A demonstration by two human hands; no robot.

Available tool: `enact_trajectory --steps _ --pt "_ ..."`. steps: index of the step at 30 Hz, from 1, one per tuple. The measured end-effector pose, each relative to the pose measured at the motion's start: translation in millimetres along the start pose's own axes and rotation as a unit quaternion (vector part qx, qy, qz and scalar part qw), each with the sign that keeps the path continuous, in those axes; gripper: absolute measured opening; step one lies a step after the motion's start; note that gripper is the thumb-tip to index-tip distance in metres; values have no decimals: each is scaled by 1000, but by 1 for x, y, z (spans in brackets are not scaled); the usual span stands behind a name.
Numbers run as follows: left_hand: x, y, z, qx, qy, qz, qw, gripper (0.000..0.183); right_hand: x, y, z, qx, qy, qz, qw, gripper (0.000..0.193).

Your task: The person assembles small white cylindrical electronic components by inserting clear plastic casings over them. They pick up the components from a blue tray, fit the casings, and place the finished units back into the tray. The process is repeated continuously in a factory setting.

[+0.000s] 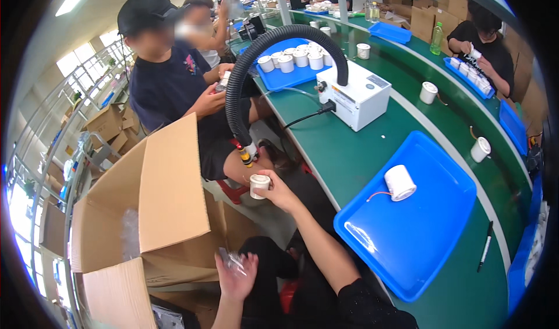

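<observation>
My right hand [277,193] grips a small white cylindrical canister [259,186] by its side, just below the yellow-and-black tip [246,157] of a ribbed black hose [234,90]. A thin wire shows at the canister's rim. Lower down, near the open cardboard box [174,192], my left hand [237,278] is palm up with curled fingers, holding a crumpled clear plastic bag [233,261]. Another white canister [400,183] with a reddish wire lies tilted in the blue tray [402,253] on the bench to my right.
The hose arches from a white machine [354,99] on the green bench [326,154]. Beyond it, a blue tray [276,83] carries several canisters. More canisters stand on the conveyor [454,125]; a marker [485,246] lies at right. Co-workers sit at left [160,84] and far right [486,50].
</observation>
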State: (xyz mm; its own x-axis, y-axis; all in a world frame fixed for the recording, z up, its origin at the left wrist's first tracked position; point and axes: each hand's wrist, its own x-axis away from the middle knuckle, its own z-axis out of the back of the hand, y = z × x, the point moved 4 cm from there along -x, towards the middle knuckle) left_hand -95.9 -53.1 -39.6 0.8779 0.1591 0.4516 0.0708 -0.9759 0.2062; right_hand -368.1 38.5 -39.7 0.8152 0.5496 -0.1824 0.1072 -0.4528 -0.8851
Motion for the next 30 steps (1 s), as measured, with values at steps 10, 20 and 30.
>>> enact_trajectory --steps 10,20,30 --pt "-229 -29 -74 29 56 -42 997 73 237 -2 33 -245 150 -107 952 35" --pt "-259 -38 -126 -146 -71 -48 986 40 302 -70 3 127 181 -110 969 42" --pt "-88 -47 -92 -425 -154 -86 888 50 261 -156 -46 482 34 53 874 61"
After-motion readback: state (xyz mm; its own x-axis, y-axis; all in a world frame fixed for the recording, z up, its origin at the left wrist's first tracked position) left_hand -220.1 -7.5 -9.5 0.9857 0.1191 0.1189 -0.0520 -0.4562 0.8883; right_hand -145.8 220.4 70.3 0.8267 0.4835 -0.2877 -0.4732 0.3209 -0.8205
